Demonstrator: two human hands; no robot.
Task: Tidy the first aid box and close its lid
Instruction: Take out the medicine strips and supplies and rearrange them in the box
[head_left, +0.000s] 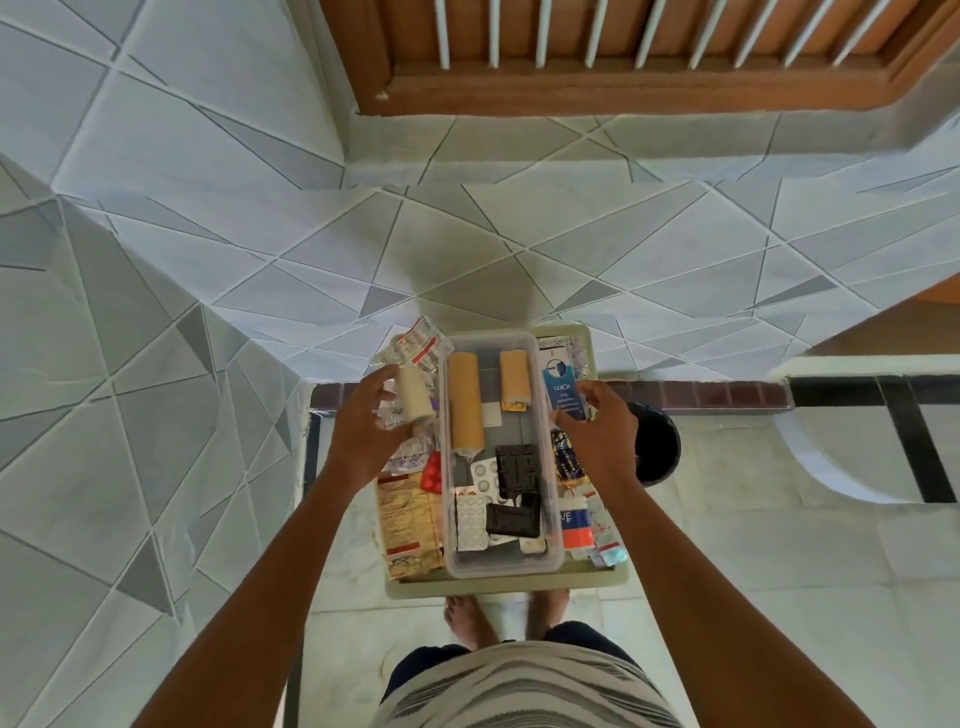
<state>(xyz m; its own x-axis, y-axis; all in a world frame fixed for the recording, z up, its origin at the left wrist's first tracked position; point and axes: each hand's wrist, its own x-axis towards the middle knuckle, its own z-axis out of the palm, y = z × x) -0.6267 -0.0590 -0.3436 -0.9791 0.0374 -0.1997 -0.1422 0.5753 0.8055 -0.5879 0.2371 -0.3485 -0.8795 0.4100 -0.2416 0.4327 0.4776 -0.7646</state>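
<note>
The clear plastic first aid box (554, 564) sits open on a grey-green stool top (613, 579). Inside lie two tan bandage rolls (466, 405), white blister packs (471, 514) and black blister packs (515, 470). My left hand (363, 431) grips a cream bandage roll (414, 393) just left of the box, above loose blister strips. My right hand (602, 431) pinches a blue sachet (563, 387) at the box's right rim. No lid shows in the frame.
Loose medicine strips (418, 345) and a gold-brown packet (408, 519) lie left of the box; a red, white and blue box (575, 525) and small packets lie right. A black bin (655, 449) stands on the floor at right. Tiled walls rise behind and left.
</note>
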